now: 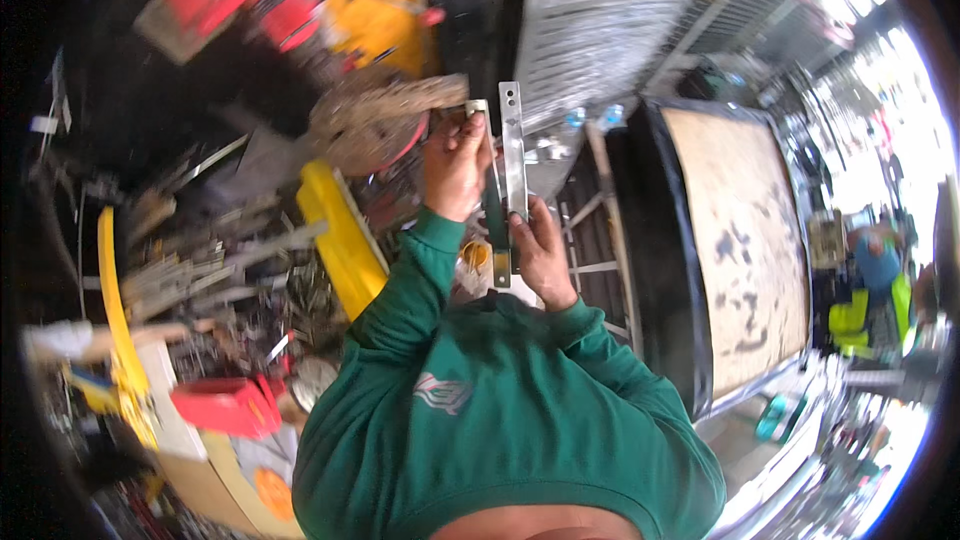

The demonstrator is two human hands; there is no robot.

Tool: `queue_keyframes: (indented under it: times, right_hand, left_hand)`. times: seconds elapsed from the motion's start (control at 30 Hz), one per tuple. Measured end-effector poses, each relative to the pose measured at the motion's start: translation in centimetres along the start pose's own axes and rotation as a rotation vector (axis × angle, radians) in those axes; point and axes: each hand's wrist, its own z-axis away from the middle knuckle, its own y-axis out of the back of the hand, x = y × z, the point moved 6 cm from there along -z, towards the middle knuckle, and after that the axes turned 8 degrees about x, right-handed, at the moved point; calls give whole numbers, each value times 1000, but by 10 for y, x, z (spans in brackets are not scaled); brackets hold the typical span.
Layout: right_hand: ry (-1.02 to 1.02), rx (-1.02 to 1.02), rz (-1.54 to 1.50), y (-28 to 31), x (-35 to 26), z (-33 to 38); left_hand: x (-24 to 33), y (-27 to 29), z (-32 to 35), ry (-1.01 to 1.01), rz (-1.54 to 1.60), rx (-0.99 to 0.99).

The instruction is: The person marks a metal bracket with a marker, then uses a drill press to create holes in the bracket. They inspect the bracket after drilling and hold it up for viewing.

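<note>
Two long, narrow metal bars are held side by side in front of my chest. The flat silver bar [513, 145] has two holes near its far end, and my right hand [547, 258] grips it at the lower part between thumb and fingers. Just left of it runs a second metal strip [501, 265] with a short bent end at the top. My left hand [457, 172] pinches this strip near that bent end. Toward the far end a slim gap shows between the two pieces. My right fingers are partly hidden behind the silver bar.
A black-edged table with a stained wooden top [745, 250] stands at right, a ribbed metal shutter [600, 25] beyond. To the left lie scrap metal pieces [190, 275], a yellow panel [340, 235] and a red case [230, 407]. A person in a bright vest [850, 320] is far right.
</note>
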Motion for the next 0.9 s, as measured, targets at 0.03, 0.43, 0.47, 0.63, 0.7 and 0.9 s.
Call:
queue_keyframes:
  times: [0.03,0.43,0.47,0.63,0.7,0.9]
  right_hand:
    - [-46,-70,6,-13,9,4]
    - [-109,-359,142,-67,46,50]
    - [-208,-353,149,-68,45,49]
    - [-267,-467,320,-77,21,22]
    - [-409,-443,249,-79,16,16]
    - [-545,-481,104,-72,1,-20]
  left_hand:
    - [1,21,0,-66,17,60]
    - [-31,178,80,134,-539,2]
    - [-27,178,76,98,-566,-21]
    - [-8,166,49,89,-527,-76]
    - [-5,162,43,179,-479,-63]
    - [-2,147,28,251,-422,-163]
